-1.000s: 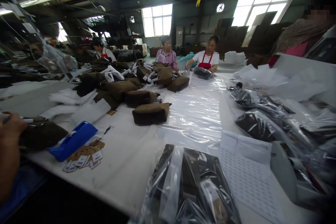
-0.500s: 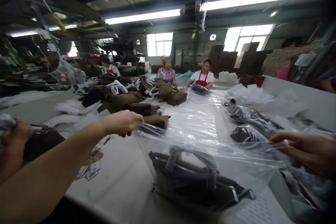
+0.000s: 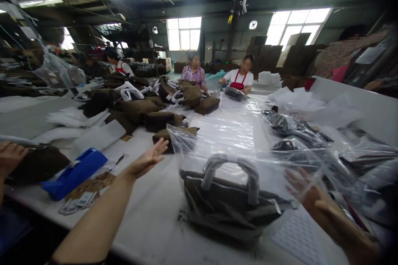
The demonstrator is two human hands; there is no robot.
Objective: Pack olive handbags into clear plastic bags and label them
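In front of me on the table stands a dark handbag point(image 3: 224, 203) with wrapped handles, inside a clear plastic bag point(image 3: 180, 140). The plastic bag's mouth spreads above the handles. My left hand point(image 3: 149, 159) is open to the left of the bag, fingers stretched out and apart from the plastic. My right hand point(image 3: 307, 190) is open at the right, fingers spread against or just behind the film; whether it touches the film I cannot tell.
Brown handbags point(image 3: 137, 112) are heaped at the back left. Packed bags point(image 3: 289, 126) lie to the right. Near tags point(image 3: 77, 203) rests a blue item point(image 3: 76, 174). Another person's hand point(image 3: 12, 157) is at the far left. Two people sit across the table point(image 3: 149, 223).
Both hands have let go of the plastic bag's edges and opened. The handbag now stands more upright. A blue item has appeared on the left, and the view has shifted.
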